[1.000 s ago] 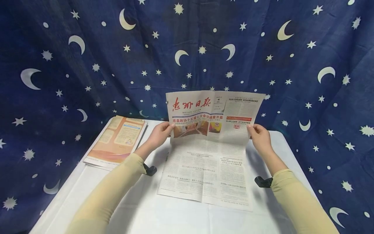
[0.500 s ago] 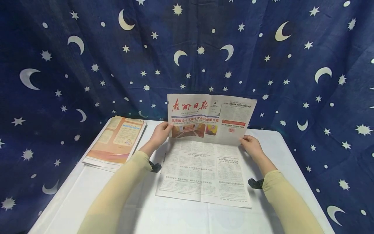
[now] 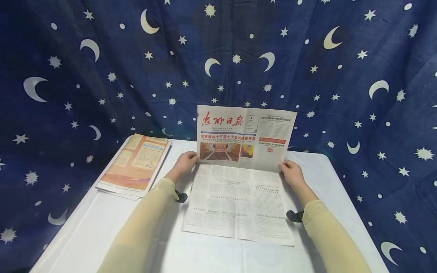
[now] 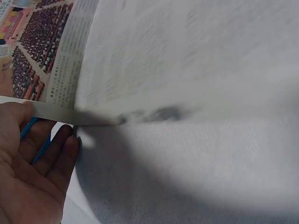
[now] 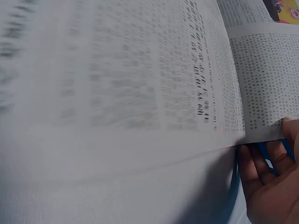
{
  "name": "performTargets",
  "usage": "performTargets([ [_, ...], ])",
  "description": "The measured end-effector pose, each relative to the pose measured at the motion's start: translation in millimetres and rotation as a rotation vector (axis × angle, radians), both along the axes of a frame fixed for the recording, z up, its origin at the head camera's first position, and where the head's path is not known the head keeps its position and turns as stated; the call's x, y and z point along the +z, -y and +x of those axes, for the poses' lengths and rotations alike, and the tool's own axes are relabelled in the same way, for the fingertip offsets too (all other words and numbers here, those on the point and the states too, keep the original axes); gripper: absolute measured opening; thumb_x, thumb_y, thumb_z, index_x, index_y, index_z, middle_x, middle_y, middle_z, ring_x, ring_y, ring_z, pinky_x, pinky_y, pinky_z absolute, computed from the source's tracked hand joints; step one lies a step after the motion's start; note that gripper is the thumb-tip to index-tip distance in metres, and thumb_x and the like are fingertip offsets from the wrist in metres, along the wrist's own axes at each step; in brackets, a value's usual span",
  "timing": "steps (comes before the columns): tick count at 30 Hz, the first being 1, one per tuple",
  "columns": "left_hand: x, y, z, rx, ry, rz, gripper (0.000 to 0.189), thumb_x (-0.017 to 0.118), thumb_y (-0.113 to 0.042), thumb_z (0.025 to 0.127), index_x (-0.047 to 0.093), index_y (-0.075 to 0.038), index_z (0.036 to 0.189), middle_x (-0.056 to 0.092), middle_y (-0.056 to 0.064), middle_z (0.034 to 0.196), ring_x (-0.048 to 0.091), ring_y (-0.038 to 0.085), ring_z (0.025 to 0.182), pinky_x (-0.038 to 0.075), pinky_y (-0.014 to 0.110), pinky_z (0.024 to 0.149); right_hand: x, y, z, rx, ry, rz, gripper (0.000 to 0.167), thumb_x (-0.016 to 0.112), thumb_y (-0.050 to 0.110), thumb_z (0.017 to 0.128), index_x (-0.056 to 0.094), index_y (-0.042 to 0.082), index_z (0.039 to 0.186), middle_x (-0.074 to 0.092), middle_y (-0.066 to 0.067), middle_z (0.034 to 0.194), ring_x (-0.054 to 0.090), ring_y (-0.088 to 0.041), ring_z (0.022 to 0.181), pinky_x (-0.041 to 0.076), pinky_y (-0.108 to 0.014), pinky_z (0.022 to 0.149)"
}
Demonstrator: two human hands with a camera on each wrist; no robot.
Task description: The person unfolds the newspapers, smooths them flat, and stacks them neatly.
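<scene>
A newspaper (image 3: 235,189) with a red masthead is bent across its middle. Its upper half stands raised against the curtain, and its lower half stretches over the table toward me. My left hand (image 3: 185,163) pinches the left edge just below the colour photo, thumb in front and fingers behind. On the opposite edge my right hand (image 3: 292,172) pinches the paper near the bend. In the left wrist view the left hand (image 4: 35,158) has its thumb on the margin beside the photo. The right wrist view shows the right hand (image 5: 275,172) with thumb over the printed side and fingers underneath.
A stack of folded printed papers (image 3: 136,165) with an orange cover lies at the table's left back. The table (image 3: 269,258) has a white cloth. A dark blue curtain (image 3: 191,57) with moons and stars hangs right behind the table.
The right hand has slid down the right edge and a little inward, and the left hand slightly lower. The raised half now stands flatter and narrower, with a sharper bend below it.
</scene>
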State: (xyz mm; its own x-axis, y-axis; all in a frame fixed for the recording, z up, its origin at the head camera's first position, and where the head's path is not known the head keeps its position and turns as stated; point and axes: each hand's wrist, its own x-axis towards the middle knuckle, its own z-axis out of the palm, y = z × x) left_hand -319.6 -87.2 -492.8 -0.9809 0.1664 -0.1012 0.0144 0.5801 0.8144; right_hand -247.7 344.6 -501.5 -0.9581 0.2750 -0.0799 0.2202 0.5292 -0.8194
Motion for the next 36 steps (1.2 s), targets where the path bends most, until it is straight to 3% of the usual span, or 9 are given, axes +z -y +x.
performTargets([
  [5, 1.4, -0.6, 3.8, -0.017, -0.003, -0.012, 0.031, 0.052, -0.027, 0.108, 0.067, -0.004, 0.122, 0.067, 0.012, 0.100, 0.060, 0.022, 0.087, 0.052, 0.037, 0.077, 0.2, -1.3, 5.3, -0.001, -0.003, -0.006, 0.043, 0.052, 0.032, 0.108, 0.062, -0.003, 0.132, 0.064, -0.021, 0.122, 0.058, -0.025, 0.099, 0.051, -0.027, 0.078],
  [10, 1.4, -1.7, 6.1, -0.047, 0.002, -0.034, 0.027, 0.050, -0.026, 0.109, 0.066, -0.005, 0.114, 0.064, 0.011, 0.088, 0.057, 0.019, 0.075, 0.049, 0.032, 0.065, 1.0, -4.7, 7.0, 0.005, -0.001, 0.013, 0.043, 0.052, 0.032, 0.108, 0.063, -0.003, 0.131, 0.065, -0.020, 0.118, 0.057, -0.024, 0.096, 0.049, -0.026, 0.075],
  [17, -2.5, -8.1, 12.4, -0.101, 0.006, -0.107, 0.028, 0.048, -0.025, 0.109, 0.065, -0.003, 0.110, 0.060, 0.006, 0.082, 0.055, 0.017, 0.070, 0.046, 0.030, 0.061, -1.2, -13.6, 13.2, 0.027, -0.005, 0.085, 0.039, 0.052, 0.029, 0.108, 0.065, -0.004, 0.124, 0.064, -0.014, 0.099, 0.055, -0.021, 0.084, 0.048, -0.026, 0.064],
  [22, -3.9, -14.0, 18.1, -0.116, 0.045, -0.140, 0.025, 0.050, -0.020, 0.107, 0.066, -0.001, 0.103, 0.060, 0.008, 0.082, 0.054, 0.018, 0.069, 0.046, 0.029, 0.059, -3.0, -18.7, 18.9, 0.041, 0.027, 0.109, 0.041, 0.053, 0.029, 0.108, 0.064, -0.005, 0.128, 0.063, -0.013, 0.100, 0.055, -0.022, 0.085, 0.049, -0.027, 0.064],
  [25, -5.3, -18.4, 20.3, -0.127, 0.066, -0.153, 0.027, 0.052, -0.018, 0.105, 0.065, 0.004, 0.113, 0.065, 0.012, 0.095, 0.060, 0.021, 0.079, 0.052, 0.032, 0.066, -4.7, -21.7, 22.6, 0.037, 0.048, 0.113, 0.043, 0.052, 0.028, 0.108, 0.062, -0.007, 0.130, 0.064, -0.017, 0.105, 0.056, -0.023, 0.085, 0.049, -0.028, 0.064],
  [28, -6.5, -23.3, 22.8, -0.128, 0.066, -0.182, 0.038, 0.052, -0.017, 0.103, 0.058, 0.007, 0.133, 0.065, 0.019, 0.121, 0.065, 0.029, 0.106, 0.055, 0.040, 0.090, -6.4, -25.0, 25.4, 0.034, 0.069, 0.134, 0.042, 0.052, 0.027, 0.108, 0.061, -0.008, 0.130, 0.065, -0.021, 0.113, 0.057, -0.025, 0.090, 0.050, -0.029, 0.066],
  [32, -7.9, -30.1, 24.5, -0.137, 0.047, -0.238, 0.055, 0.052, -0.018, 0.102, 0.042, 0.005, 0.151, 0.049, 0.023, 0.150, 0.046, 0.037, 0.140, 0.037, 0.050, 0.116, -7.4, -29.9, 28.6, 0.048, 0.095, 0.193, 0.042, 0.052, 0.024, 0.107, 0.060, -0.010, 0.130, 0.064, -0.025, 0.120, 0.058, -0.030, 0.098, 0.051, -0.033, 0.074],
  [36, -7.4, -37.1, 26.2, -0.163, 0.038, -0.287, 0.063, 0.053, -0.019, 0.101, 0.034, -0.001, 0.158, 0.041, 0.019, 0.158, 0.038, 0.036, 0.146, 0.031, 0.050, 0.119, -7.0, -35.1, 33.7, 0.077, 0.099, 0.261, 0.038, 0.054, 0.022, 0.105, 0.062, -0.011, 0.125, 0.065, -0.025, 0.114, 0.059, -0.032, 0.094, 0.051, -0.036, 0.074],
])
